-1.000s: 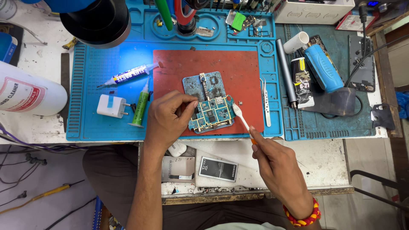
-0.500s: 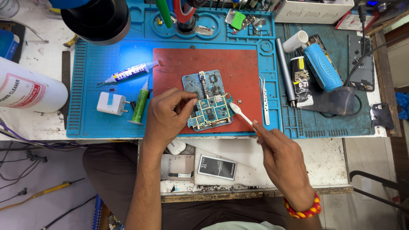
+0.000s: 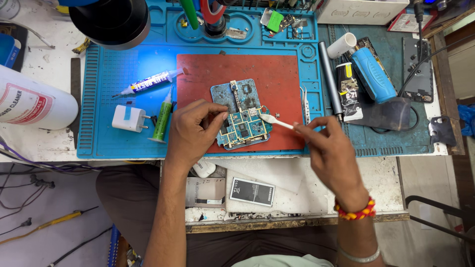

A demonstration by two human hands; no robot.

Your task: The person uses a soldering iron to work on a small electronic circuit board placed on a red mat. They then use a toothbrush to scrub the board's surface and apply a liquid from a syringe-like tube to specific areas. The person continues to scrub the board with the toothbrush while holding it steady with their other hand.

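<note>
head view: white bottle (image 3: 34,104) with red label lies left of hands.

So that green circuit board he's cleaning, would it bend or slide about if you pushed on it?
The circuit board looks thin, flat and rigid, so it would probably stay stiff rather than flop. It seems light: the left hand pins its edge while the right hand works a white swab on it, suggesting it would otherwise slide on the red mat. Its tiny exposed parts look fragile.

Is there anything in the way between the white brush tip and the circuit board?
Nothing visible. The right hand holds the white brush with its tip at the circuit board edge, while the left hand steadies the board's left side on the red mat.
</note>
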